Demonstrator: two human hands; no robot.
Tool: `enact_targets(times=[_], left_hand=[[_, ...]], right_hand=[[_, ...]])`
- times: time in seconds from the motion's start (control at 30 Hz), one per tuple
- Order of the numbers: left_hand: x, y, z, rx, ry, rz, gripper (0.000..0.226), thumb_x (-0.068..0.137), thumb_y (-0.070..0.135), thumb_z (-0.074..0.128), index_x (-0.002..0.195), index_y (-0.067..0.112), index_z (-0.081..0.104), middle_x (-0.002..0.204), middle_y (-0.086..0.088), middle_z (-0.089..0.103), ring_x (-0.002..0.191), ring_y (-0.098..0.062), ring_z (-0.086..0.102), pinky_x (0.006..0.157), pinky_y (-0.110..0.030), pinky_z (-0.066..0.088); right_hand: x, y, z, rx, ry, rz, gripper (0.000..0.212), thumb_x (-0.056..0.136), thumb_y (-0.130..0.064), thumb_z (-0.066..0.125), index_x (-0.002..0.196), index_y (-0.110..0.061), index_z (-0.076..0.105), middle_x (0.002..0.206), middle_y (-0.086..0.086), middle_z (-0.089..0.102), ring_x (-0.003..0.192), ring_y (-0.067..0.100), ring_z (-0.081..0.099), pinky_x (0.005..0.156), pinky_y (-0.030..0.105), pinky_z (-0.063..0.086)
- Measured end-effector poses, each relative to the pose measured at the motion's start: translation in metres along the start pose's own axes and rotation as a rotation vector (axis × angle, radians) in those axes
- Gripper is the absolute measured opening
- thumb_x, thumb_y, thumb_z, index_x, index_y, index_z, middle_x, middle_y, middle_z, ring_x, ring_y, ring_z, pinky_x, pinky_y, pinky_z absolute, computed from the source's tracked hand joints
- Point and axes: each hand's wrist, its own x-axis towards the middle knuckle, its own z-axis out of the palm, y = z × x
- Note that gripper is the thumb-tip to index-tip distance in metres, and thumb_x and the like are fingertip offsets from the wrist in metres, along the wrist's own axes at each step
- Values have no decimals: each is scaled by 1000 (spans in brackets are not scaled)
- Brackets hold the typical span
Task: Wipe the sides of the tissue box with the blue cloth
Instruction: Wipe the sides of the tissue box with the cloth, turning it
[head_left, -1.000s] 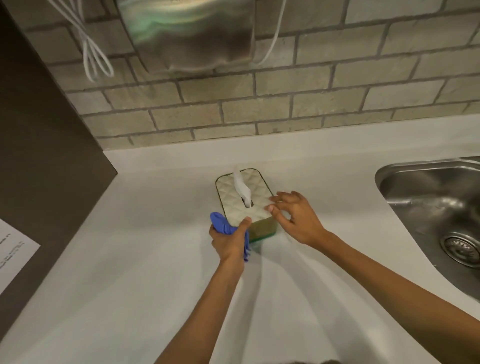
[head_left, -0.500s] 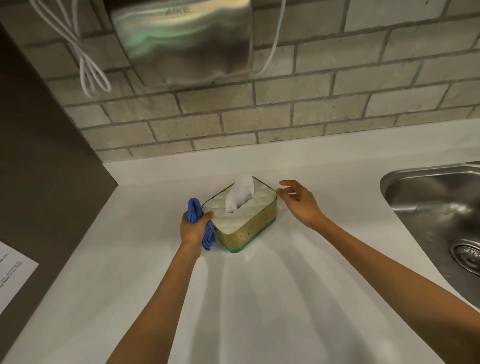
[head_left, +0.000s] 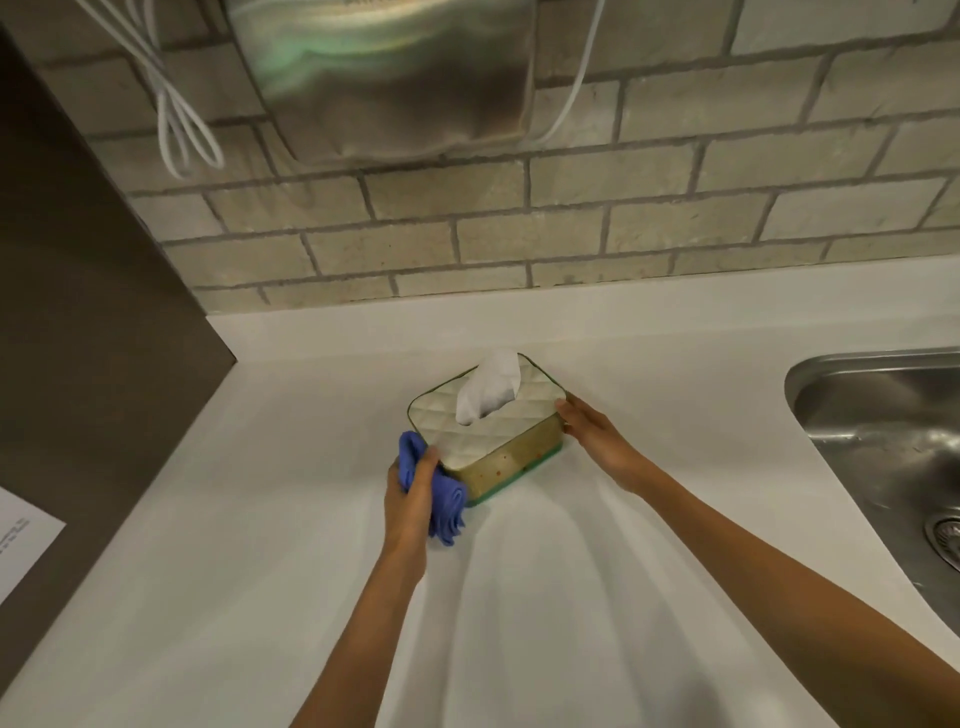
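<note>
The tissue box (head_left: 506, 457) sits on the white counter (head_left: 545, 597), turned at an angle, with a quilted cream top, olive sides, a green base rim and a white tissue (head_left: 491, 387) sticking up. My left hand (head_left: 410, 493) grips the bunched blue cloth (head_left: 441, 499) and presses it against the box's near-left corner. My right hand (head_left: 592, 431) rests against the box's right end, fingers touching its upper edge and steadying it.
A steel sink (head_left: 893, 447) is set into the counter at the right. A metal hand dryer (head_left: 384, 78) and looped white cables (head_left: 182, 130) hang on the brick wall behind. A dark panel (head_left: 78, 312) with a paper sheet (head_left: 21, 540) bounds the left.
The box has been turned from lengthwise to angled. My left hand slid the cloth along the left side toward the near corner. My right hand moved from the top to the right end.
</note>
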Motion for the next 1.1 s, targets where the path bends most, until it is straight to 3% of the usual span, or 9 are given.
enact_targets(times=[0.2,0.33,0.43,0.57,0.63,0.73,0.83,0.97,1.1], left_hand=[[-10,-8,9,72,-2,105,59,86,36,62,137,15,41,125,-10,59,102,-20,59,90,-30,47],[-6,-11,2,144,-84,161,49,89,37,58,132,20,44,92,7,62,75,-2,62,61,-12,48],[-5,-10,-3,179,-130,178,34,89,38,57,119,24,49,75,8,63,55,4,62,48,-10,49],[-8,-5,-8,237,-145,209,14,88,45,56,90,32,51,64,9,63,59,-4,61,60,-20,50],[-9,-1,-8,277,-104,235,21,87,51,53,89,30,52,75,5,58,73,-11,57,70,-24,45],[-10,11,-5,347,-27,224,43,83,62,49,99,21,55,81,4,59,81,-17,57,77,-28,46],[-8,26,-3,469,10,205,52,80,69,44,91,20,57,77,3,59,84,-22,58,86,-36,46],[-3,46,-3,598,-16,150,57,80,73,40,69,18,52,69,-3,58,71,-21,57,78,-35,45],[5,60,-2,698,-58,114,65,78,76,37,68,13,51,69,-8,57,73,-24,57,81,-38,47]], right_hand=[[-25,9,3,44,44,-23,46,93,-42,45,136,-27,43,129,-3,55,121,15,49,97,28,35],[-46,19,5,44,97,-65,36,91,-37,51,126,-32,48,106,-10,61,99,4,58,80,11,42],[-57,21,7,24,167,-94,19,89,-35,55,107,-29,58,94,-12,63,90,8,60,67,3,45],[-69,17,8,-75,265,-60,56,81,-53,56,123,-16,54,108,3,60,93,16,60,68,15,43],[-72,12,8,-142,316,-45,58,79,-59,55,120,-18,55,112,4,58,92,17,60,66,15,41],[-75,0,7,-187,371,-20,57,75,-65,55,109,-19,60,114,3,60,97,20,61,80,27,46],[-77,-12,5,-175,417,7,61,69,-71,56,95,-16,63,99,1,68,89,24,68,87,40,53],[-79,-23,6,-174,448,77,60,61,-77,56,76,-19,58,71,-3,67,63,20,69,77,44,57],[-72,-26,6,-126,444,123,63,56,-79,58,72,-18,53,70,-1,67,61,20,68,77,46,58]])
